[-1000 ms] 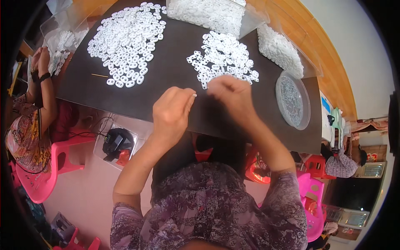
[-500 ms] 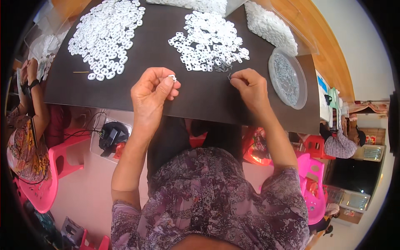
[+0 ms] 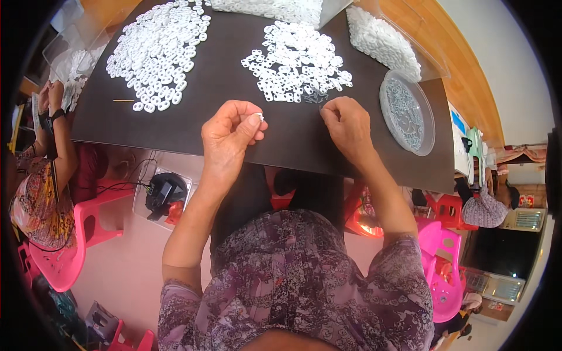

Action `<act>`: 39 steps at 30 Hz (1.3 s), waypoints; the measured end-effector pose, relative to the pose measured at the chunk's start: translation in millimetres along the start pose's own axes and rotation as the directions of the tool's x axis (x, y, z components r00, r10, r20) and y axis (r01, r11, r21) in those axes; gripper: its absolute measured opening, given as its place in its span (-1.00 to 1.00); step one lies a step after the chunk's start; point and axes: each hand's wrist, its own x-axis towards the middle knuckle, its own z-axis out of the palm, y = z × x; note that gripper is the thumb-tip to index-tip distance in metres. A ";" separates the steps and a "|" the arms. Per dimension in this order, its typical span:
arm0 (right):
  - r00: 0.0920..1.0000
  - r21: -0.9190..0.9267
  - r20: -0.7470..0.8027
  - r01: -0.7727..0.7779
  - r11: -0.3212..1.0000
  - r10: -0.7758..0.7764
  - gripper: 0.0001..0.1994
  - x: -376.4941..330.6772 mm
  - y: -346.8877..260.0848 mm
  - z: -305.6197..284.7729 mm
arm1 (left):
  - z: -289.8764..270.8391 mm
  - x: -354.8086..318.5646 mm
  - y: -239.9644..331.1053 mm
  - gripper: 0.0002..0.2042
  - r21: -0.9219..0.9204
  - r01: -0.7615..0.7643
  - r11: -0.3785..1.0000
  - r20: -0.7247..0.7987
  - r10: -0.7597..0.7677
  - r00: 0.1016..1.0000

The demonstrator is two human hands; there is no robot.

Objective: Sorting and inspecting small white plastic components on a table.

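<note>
My left hand [image 3: 232, 130] is closed, pinching a small white plastic piece [image 3: 259, 117] between thumb and forefinger above the dark table. Over to the right, my right hand [image 3: 349, 124] pinches a thin grey metal pin [image 3: 321, 109], of which only a short end shows. Just beyond that hand lie several loose grey pins [image 3: 317, 97], at the near edge of a pile of small white pieces with holes [image 3: 301, 58]. A second pile, of white oval pieces [image 3: 158, 52], spreads across the table's left side.
A round clear dish [image 3: 405, 114] of grey pins stands at the right. Clear bins at the back hold more white pieces [image 3: 383, 44]. A thin yellowish stick [image 3: 123, 100] lies at the left. Another person's hands [image 3: 51, 96] work beyond the table's left edge.
My left hand has come a little to the right with the white piece, nearer my right hand. The right hand has shifted slightly left. The whole view has swung a little.
</note>
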 end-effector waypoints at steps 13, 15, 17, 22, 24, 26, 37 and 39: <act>0.951 -0.062 -0.041 0.303 0.951 -0.306 -0.87 9.3 7.0 2.8 | -1.0 1.3 -1.8 -0.89 0.023 -0.003 1.000 -0.017 0.003 1.000; 0.941 -0.082 -0.020 0.335 0.939 -0.338 -0.87 12.9 7.8 4.5 | -2.2 1.4 -2.8 -0.91 0.006 -0.004 1.000 -0.011 0.004 1.000; 0.903 -0.166 0.009 0.424 0.890 -0.429 -0.87 15.5 8.9 6.4 | -1.8 1.6 -3.7 -0.91 0.002 -0.007 1.000 -0.008 0.007 1.000; 0.880 -0.240 0.077 0.473 0.848 -0.469 -0.87 14.6 4.6 3.0 | 0.2 1.9 -3.5 -0.91 -0.008 -0.014 1.000 -0.026 0.014 1.000; 0.880 -0.215 0.073 0.473 0.854 -0.469 -0.87 11.4 -6.0 2.1 | 1.6 1.3 -3.3 -0.91 -0.043 -0.008 0.999 -0.038 0.006 0.999; 0.925 0.076 -0.022 0.379 0.922 -0.378 -0.89 11.3 -24.9 0.6 | 2.8 0.1 -0.4 -0.88 -0.041 0.005 0.999 -0.067 -0.008 0.998; 0.959 0.627 0.268 -0.246 0.739 0.091 -0.84 24.5 -70.5 4.5 | 11.5 0.6 -2.3 -0.89 -0.078 0.017 0.997 -0.067 -0.022 0.997; 0.956 0.689 0.281 -0.259 0.677 0.081 -0.82 24.8 -71.8 4.8 | 11.1 -0.9 -1.5 -0.90 -0.059 0.008 0.998 -0.066 -0.012 0.998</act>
